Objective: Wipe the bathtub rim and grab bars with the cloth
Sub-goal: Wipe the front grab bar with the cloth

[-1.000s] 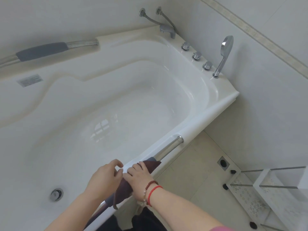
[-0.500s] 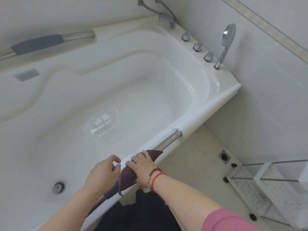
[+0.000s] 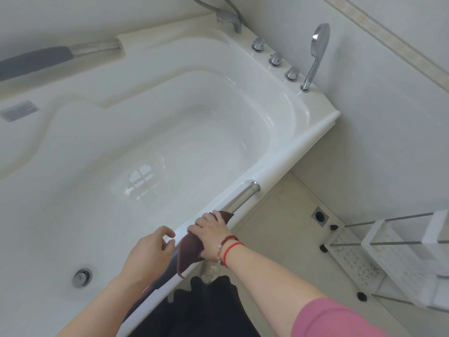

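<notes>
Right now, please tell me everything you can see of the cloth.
The cloth is dark brown, soft and matte. It lies bunched over the near grab bar at the tub's front rim. The right hand presses on it; one corner sticks out beyond the fingers, and a limp flap hangs down near the wrist. The left hand is beside it, not holding it.

Soft, even daylight fills the scene, with only faint shadows. A window's reflection glares on the bathtub floor [image 3: 142, 178] just left of centre. Toward ten o'clock the far grab bar [image 3: 58, 55] blurs, and wide-angle distortion bends the edges.
</notes>
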`<state>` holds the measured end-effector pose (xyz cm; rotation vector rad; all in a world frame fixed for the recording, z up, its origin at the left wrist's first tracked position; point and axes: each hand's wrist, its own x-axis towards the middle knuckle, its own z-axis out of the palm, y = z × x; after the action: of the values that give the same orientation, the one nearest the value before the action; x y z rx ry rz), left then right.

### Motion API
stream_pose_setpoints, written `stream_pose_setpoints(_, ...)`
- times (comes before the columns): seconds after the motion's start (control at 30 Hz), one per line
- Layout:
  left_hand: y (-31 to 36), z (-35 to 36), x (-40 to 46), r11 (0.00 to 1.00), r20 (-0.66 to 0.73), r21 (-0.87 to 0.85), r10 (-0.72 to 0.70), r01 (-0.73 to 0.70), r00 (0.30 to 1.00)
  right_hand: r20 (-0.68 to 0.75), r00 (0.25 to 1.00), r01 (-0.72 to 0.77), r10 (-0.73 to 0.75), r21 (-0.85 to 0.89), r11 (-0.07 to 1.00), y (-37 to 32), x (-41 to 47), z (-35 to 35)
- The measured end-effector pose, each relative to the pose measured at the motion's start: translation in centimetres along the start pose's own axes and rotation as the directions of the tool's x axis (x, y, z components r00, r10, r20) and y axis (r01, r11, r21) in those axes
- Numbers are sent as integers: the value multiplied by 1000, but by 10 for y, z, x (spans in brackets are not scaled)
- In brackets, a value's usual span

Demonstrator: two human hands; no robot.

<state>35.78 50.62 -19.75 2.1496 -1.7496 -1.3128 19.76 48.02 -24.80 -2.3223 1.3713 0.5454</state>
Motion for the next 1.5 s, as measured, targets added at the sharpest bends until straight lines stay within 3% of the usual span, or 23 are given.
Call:
stream_pose_setpoints(0.13, 2, 6, -3, 1000, 24, -4, 10, -10, 1000, 55, 992, -103, 110, -117, 988, -44, 0, 10)
stream_pose_setpoints(0.23, 6, 4, -1, 1000, 49, -16, 1, -1, 999, 67, 998, 2, 7, -135, 991, -65, 2, 24)
stream_pose_setpoints(0.37, 7, -3, 6, 1000, 31, -14, 12, -11, 999, -31, 985, 165, -167, -49, 985, -24, 1, 17)
stream_pose_setpoints(0.5, 9, -3, 5, 1000, 22, -20, 10, -10, 1000, -25, 1000, 18, -16, 65, 998, 28, 0, -1)
stream_pose_setpoints(0.63, 13, 5, 3, 999, 25, -40, -1, 2, 1000, 71, 993, -92, 99, -97, 991, 2, 4, -2)
stream_pose_setpoints(0.77, 26, 10, 5, 999, 36, -49, 5, -3, 999, 87, 996, 31, -12, -221, 975, -40, 1, 20)
stream_pose_setpoints(0.97, 37, 11, 12, 998, 16, -65, -24, 25, 1000, -42, 986, 157, -160, -71, 985, 4, 7, 16)
stream_pose_setpoints(1.13, 45, 17, 10, 996, -12, -80, -30, 29, 999, 4, 997, 82, -82, 57, 995, 38, 8, 2)
stream_pose_setpoints(1.3, 56, 23, 12, 995, -36, -85, -59, 56, 998, 29, 996, -88, 90, -66, 994, 0, 4, 17)
stream_pose_setpoints(1.5, 71, 25, 21, 995, -53, -80, -63, 58, 997, -24, 991, 135, -135, 15, 991, 45, 6, 8)
